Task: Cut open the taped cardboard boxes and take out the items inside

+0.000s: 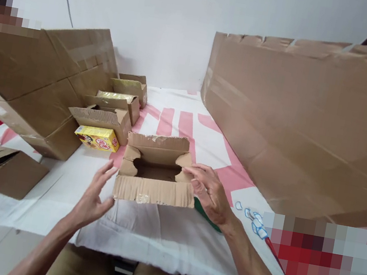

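Note:
A small cardboard box (154, 192) stands on the cloth-covered table in front of me, its top flaps folded outward and its dark inside showing. My left hand (97, 195) is held at the box's left side, thumb and fingers apart, with nothing in it. On the other side, my right hand (210, 189) is stretched toward the right flap, fingers extended. Its fingertips overlap that flap, and I cannot tell whether they touch it. Just behind the box to the left lies a yellow printed carton (98, 138).
Several open cardboard boxes (115, 121) line the left side, beside a tall cardboard panel (68, 84). Another large cardboard panel (299, 125) stands at right. An opened box (17, 173) sits at the near left. The table's white and pink cloth (166, 236) hangs over the front edge.

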Demonstrator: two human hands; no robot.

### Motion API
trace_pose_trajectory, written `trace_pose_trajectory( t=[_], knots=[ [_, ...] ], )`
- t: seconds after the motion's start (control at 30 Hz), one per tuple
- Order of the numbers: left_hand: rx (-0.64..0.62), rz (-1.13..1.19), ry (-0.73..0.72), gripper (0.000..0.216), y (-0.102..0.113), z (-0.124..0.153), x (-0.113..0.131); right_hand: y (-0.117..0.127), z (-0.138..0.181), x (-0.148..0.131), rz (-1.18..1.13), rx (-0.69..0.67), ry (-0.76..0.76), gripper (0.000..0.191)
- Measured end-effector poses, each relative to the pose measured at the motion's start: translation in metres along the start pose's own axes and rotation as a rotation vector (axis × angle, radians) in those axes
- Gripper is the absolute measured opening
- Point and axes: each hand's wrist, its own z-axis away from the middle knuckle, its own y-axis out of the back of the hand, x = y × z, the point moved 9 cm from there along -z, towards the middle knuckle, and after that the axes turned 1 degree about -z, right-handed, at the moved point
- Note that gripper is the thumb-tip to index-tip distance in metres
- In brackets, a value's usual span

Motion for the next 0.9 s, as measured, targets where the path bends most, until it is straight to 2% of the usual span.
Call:
trace_pose_trajectory(
  t=[0.1,0.17,0.27,0.33,0.43,0.5,0.6,0.7,0.8,0.9],
  knots=[
    [0.056,0.104,0.051,0.036,-0.011,-0.008,0.006,0.007,0.008,0.010,-0.140,0.054,-0.046,0.047],
    [0.158,0.193,0.184,0.027,-0.010,-0.024,0.000,0.011,0.015,0.018,-0.204,0.077,-0.094,0.049],
    [0.297,0.323,0.377,0.033,-0.010,-0.043,-0.013,0.013,0.026,0.028,-0.212,0.055,-0.165,0.047],
    [0.337,0.370,0.417,0.046,-0.016,-0.048,-0.016,0.014,0.027,0.031,-0.176,0.032,-0.184,0.055],
    [0.359,0.398,0.433,0.055,-0.027,-0.045,-0.017,0.015,0.009,0.033,-0.141,0.010,-0.187,0.080],
    [0.357,0.433,0.469,0.056,-0.035,-0.036,-0.020,0.012,-0.015,0.034,-0.136,-0.004,-0.196,0.087],
    [0.355,0.469,0.536,0.057,-0.043,-0.024,-0.022,0.002,-0.054,0.027,-0.119,-0.013,-0.159,0.076],
    [0.368,0.461,0.546,0.054,-0.042,-0.021,-0.019,-0.018,-0.073,0.006,-0.016,-0.109,0.008,0.053],
    [0.364,0.437,0.511,0.049,-0.037,-0.023,-0.012,-0.030,-0.063,-0.009,0.114,-0.203,0.128,0.048],
    [0.389,0.419,0.509,0.050,-0.033,-0.016,-0.011,-0.018,-0.043,-0.004,0.140,-0.176,0.108,0.046]
  ],
)
